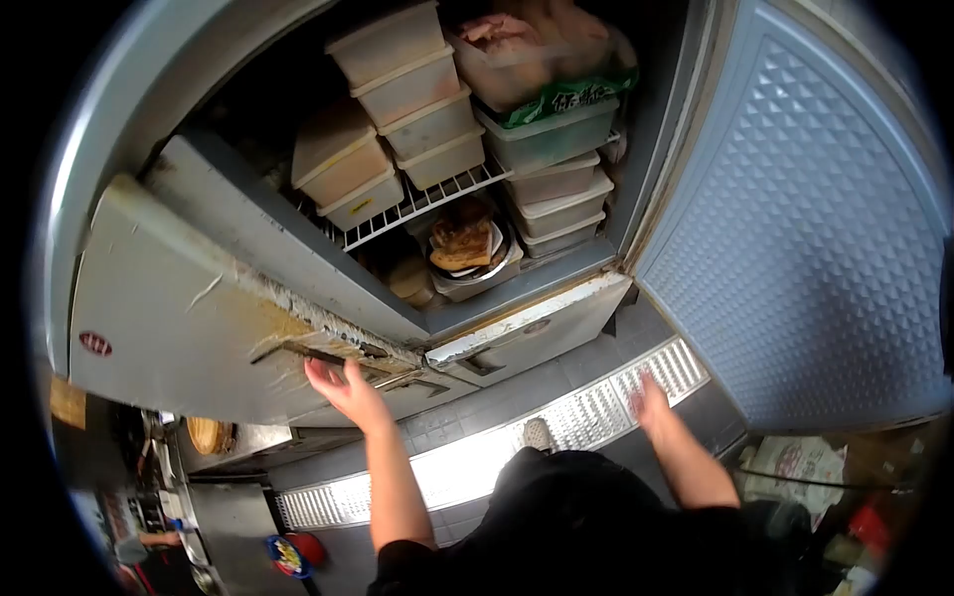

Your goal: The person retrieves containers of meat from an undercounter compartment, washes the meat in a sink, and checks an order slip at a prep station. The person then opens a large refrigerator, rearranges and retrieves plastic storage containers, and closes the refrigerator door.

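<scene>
Fridge w/ upper door (825, 228) swung wide at right; lower door (199, 328) shut. Left hand (343, 389) spread, fingers up, at the lower door's handle (338, 360), touching or just shy, can't tell. Right hand (651, 402) blurred, open, empty, over the floor grate (596, 407). Inside: stacked tubs (417, 109) on wire shelf (417, 204); bagged meat (537, 40) on more tubs at right; bowl (467, 258) of cooked food below the shelf. Nothing btw. hands and doors. Sack (795, 462) lies on floor under open door.

A green bag (566, 99) in the fridge bears white characters, and the door (189, 328) carries a red oval badge (95, 344); neither can be read.
</scene>
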`<state>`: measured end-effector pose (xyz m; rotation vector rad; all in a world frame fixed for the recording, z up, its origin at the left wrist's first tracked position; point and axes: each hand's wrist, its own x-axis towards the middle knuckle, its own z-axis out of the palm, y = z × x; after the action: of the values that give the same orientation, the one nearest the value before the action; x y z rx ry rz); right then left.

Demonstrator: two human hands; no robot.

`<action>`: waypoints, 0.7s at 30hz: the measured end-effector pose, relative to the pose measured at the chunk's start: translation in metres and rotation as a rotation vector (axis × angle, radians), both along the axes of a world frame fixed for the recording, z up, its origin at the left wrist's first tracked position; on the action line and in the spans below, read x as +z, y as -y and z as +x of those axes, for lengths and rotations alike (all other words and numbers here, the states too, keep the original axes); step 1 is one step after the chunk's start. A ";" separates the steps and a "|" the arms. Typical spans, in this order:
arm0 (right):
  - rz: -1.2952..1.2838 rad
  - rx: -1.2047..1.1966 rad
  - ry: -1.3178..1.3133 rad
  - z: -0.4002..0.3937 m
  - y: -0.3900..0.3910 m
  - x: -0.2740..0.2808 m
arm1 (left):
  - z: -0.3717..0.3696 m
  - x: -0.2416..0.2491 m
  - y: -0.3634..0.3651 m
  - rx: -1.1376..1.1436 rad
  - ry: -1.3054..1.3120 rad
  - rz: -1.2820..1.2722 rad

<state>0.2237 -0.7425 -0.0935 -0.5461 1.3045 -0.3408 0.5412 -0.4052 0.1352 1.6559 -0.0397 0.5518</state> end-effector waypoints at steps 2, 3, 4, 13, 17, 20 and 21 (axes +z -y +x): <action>0.015 -0.204 0.354 -0.140 0.014 -0.096 | 0.029 -0.005 -0.019 0.012 0.003 0.057; -0.044 -0.296 0.386 -0.212 0.028 -0.132 | 0.038 -0.001 -0.030 0.095 -0.044 0.184; -0.106 -0.383 0.421 -0.284 0.041 -0.168 | 0.039 0.009 -0.035 0.022 -0.044 0.184; -0.624 -0.436 0.474 -0.419 0.160 0.076 | 0.042 0.023 -0.036 0.049 -0.029 0.417; -0.682 -0.019 0.481 -0.420 0.172 0.056 | 0.035 0.030 -0.034 0.110 -0.112 0.417; -0.779 0.302 0.251 -0.420 0.170 0.060 | 0.047 0.017 -0.038 0.125 -0.095 0.444; -0.980 0.556 0.003 -0.422 0.175 0.053 | 0.049 0.012 -0.040 0.102 -0.073 0.446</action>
<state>-0.1984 -0.9171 -0.0405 -1.6871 0.8612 -0.5006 0.5902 -0.3649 0.1475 2.1206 -0.0262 0.5877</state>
